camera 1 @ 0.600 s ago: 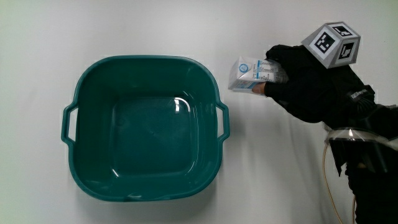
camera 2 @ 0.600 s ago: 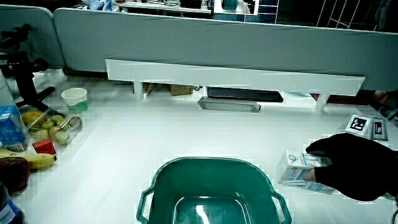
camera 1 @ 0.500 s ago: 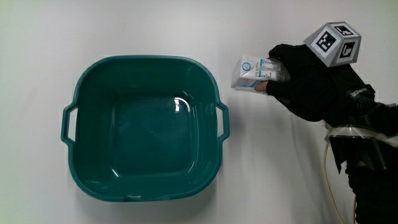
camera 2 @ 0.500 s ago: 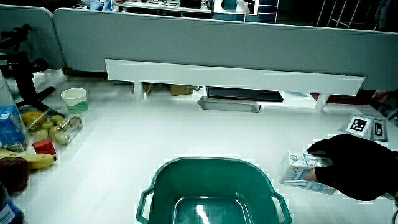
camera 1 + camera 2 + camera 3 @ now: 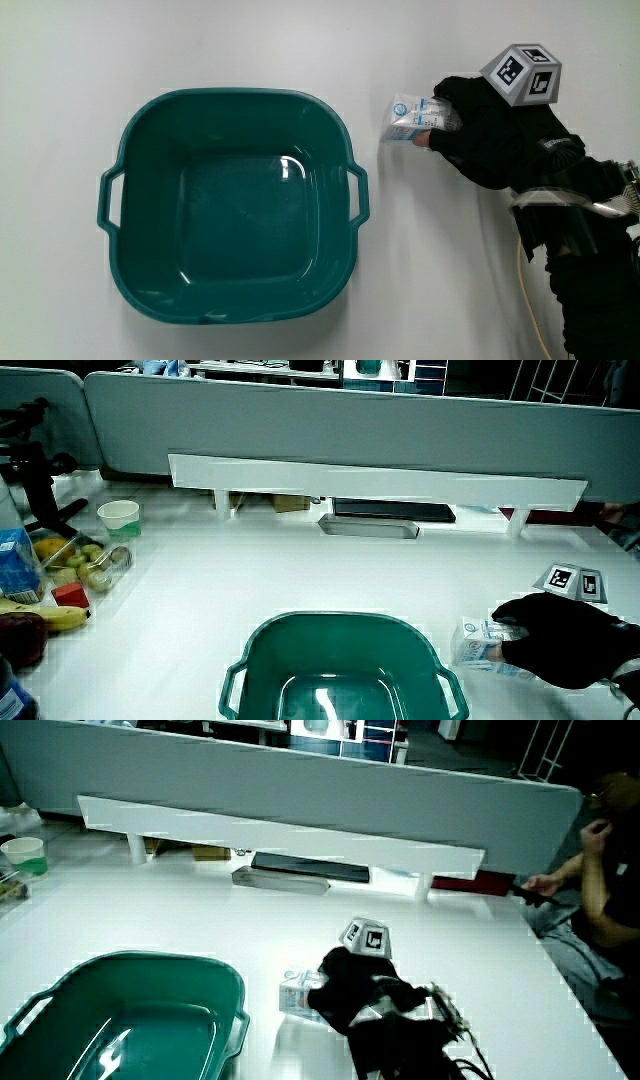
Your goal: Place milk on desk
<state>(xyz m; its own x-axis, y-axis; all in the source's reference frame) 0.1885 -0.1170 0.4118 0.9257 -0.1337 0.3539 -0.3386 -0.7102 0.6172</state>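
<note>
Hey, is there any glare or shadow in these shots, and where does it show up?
Main view: a small bright glint sits on the inner floor of the teal plastic basin, and the black gloved hand holding the small white milk carton casts only a soft shadow. In a side view, pale reflections streak the basin's floor.

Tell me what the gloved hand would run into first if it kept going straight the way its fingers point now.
Likely the teal basin. The hand, closed on the milk carton, points across the bare table toward the basin's nearest handle. Height is unclear, so it might pass over the rim.
</note>
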